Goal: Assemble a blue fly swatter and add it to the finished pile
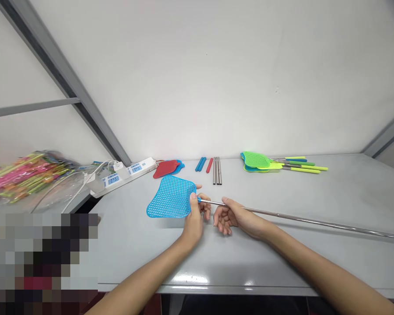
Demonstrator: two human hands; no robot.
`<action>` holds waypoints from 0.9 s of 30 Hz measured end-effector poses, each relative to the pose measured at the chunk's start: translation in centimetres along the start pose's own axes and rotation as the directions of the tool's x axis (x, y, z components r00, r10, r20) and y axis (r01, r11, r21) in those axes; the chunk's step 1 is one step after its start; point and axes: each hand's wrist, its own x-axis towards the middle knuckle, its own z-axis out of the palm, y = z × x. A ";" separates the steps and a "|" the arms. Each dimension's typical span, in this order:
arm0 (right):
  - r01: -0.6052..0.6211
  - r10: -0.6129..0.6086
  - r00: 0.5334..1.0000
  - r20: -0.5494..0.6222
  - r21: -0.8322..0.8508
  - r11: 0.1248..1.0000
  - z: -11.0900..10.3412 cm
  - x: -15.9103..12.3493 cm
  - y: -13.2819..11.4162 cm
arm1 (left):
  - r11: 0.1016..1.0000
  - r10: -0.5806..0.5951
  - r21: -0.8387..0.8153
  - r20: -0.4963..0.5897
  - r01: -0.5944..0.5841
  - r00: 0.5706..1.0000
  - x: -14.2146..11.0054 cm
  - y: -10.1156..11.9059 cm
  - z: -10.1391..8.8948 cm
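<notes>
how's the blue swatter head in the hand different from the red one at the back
The blue fly swatter head is gripped by the left hand, while the red one lies flat at the back of the table. The blue head sits on a long steel rod; the red shows no handle. Both share a rounded fan shape.

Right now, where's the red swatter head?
In the head view, the red swatter head lies at the far edge of the grey table, overlapping a blue swatter head, between the white power strip and the blue rods.
</notes>
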 end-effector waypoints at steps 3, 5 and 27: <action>-0.004 0.004 1.000 0.008 0.013 1.000 0.2 -0.1 -0.1 | 0.999 -0.004 -0.032 0.021 0.004 1.000 -0.2 0.2 0.1; -0.006 0.006 1.000 0.012 0.016 1.000 0.3 -0.1 -0.1 | 0.999 -0.013 -0.039 0.024 0.013 1.000 -0.3 0.3 0.2; 0.028 -0.031 0.999 -0.030 -0.078 0.997 -0.1 0.3 0.2 | 0.993 0.039 0.114 -0.142 -0.023 0.989 -0.3 0.8 0.5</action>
